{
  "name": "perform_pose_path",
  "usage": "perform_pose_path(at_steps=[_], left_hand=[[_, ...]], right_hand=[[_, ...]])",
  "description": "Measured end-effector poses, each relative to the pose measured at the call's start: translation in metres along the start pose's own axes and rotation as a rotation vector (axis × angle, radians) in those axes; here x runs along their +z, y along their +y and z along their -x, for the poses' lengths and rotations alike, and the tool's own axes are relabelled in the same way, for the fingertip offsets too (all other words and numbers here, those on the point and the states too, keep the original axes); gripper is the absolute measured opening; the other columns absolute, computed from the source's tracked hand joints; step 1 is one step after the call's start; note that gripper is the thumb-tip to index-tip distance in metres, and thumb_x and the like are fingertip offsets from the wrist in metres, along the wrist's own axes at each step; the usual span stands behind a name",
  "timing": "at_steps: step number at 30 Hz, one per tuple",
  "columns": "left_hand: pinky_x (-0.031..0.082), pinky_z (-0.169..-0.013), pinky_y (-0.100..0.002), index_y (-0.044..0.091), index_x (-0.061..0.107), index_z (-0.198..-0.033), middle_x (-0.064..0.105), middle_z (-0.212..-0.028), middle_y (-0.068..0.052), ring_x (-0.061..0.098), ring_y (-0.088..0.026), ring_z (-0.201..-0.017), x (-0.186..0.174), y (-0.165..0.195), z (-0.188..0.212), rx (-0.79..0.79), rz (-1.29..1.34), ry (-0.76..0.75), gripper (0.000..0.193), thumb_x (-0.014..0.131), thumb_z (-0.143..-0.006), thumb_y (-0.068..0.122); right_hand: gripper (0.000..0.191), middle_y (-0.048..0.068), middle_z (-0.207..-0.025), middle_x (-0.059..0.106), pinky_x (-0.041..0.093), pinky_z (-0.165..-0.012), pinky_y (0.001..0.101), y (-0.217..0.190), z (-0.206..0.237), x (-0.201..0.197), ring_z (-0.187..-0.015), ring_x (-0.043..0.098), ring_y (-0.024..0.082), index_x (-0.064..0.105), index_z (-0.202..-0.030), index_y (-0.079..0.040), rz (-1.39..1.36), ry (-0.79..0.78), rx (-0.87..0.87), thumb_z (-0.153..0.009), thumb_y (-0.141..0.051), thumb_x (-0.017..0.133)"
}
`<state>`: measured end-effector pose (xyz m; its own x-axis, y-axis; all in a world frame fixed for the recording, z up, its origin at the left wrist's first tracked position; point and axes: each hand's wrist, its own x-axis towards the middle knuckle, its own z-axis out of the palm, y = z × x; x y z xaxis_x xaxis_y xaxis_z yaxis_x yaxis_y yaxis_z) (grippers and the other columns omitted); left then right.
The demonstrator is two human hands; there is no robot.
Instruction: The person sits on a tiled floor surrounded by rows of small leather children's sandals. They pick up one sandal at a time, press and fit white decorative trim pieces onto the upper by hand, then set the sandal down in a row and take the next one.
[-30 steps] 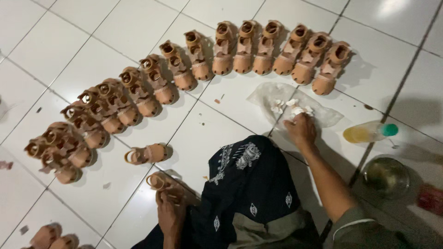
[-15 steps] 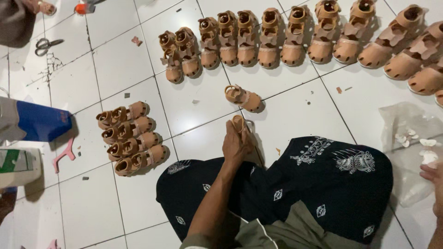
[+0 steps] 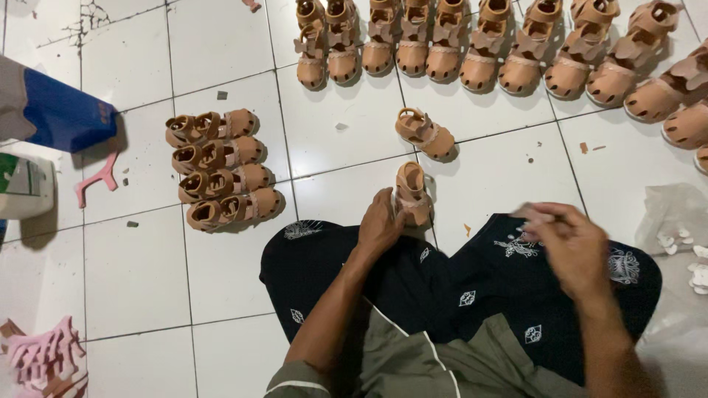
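Observation:
I sit on a white tiled floor with dark patterned cloth [image 3: 472,295] over my legs. My left hand [image 3: 381,225] rests on a small tan sandal [image 3: 411,193] standing on the floor just ahead of my knee. A second loose tan sandal [image 3: 426,134] lies a little farther out. My right hand [image 3: 566,247] hovers blurred above my right knee, fingers pinched on a small pale piece [image 3: 532,213].
A long row of tan sandals [image 3: 509,48] lines the far side. Several more sandals [image 3: 221,168] are stacked at left. A clear plastic bag with pale pieces [image 3: 682,236] lies at right; a blue bag [image 3: 63,110] and pink parts [image 3: 44,357] sit at left.
My view has swung left and steadied. My right hand came away from the plastic bag to above my knee with a small piece. My left hand stays on the sandal.

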<state>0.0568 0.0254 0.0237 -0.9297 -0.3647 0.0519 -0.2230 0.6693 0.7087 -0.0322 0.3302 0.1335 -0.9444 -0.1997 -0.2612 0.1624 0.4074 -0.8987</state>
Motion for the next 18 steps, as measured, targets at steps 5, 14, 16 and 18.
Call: perform_pose_path(at_steps=[5,14,16,18], left_hand=[[0.054,-0.098,-0.044,0.003,0.066,-0.126,0.071,-0.124,-0.022,0.068,-0.037,-0.114,-0.002,-0.007,0.013,-0.048,0.094,0.091,0.033,0.063,-0.098,0.02],[0.059,-0.072,-0.031,0.0,0.072,-0.105,0.077,-0.087,-0.012,0.075,-0.017,-0.079,-0.006,0.014,0.0,-0.134,0.531,-0.047,0.021,0.068,-0.097,0.019],[0.058,-0.069,-0.031,0.0,0.072,-0.103,0.076,-0.084,-0.012,0.074,-0.017,-0.075,-0.003,0.013,-0.002,-0.205,0.53,-0.074,0.02,0.067,-0.096,0.019],[0.057,-0.067,-0.031,0.0,0.072,-0.103,0.075,-0.082,-0.012,0.073,-0.017,-0.073,0.0,0.011,-0.003,-0.216,0.509,-0.088,0.02,0.068,-0.095,0.018]], right_hand=[[0.039,0.009,-0.099,0.073,0.058,-0.076,0.0252,0.019,-0.038,0.092,-0.088,0.072,0.013,0.066,-0.129,0.0,0.057,-0.245,-0.181,-0.09,-0.002,0.07],[0.032,0.006,-0.096,0.075,0.059,-0.075,0.0236,0.052,-0.059,0.159,-0.085,0.071,0.011,0.067,-0.122,0.003,-0.044,-0.312,-0.217,-0.091,-0.006,0.071],[0.027,0.007,-0.096,0.076,0.06,-0.074,0.0236,0.055,-0.061,0.16,-0.085,0.073,0.01,0.069,-0.118,0.003,-0.11,-0.342,-0.136,-0.093,-0.007,0.07],[0.022,0.009,-0.094,0.076,0.061,-0.072,0.025,0.058,-0.061,0.161,-0.082,0.074,0.012,0.072,-0.112,0.005,-0.156,-0.385,-0.026,-0.094,-0.01,0.072]])
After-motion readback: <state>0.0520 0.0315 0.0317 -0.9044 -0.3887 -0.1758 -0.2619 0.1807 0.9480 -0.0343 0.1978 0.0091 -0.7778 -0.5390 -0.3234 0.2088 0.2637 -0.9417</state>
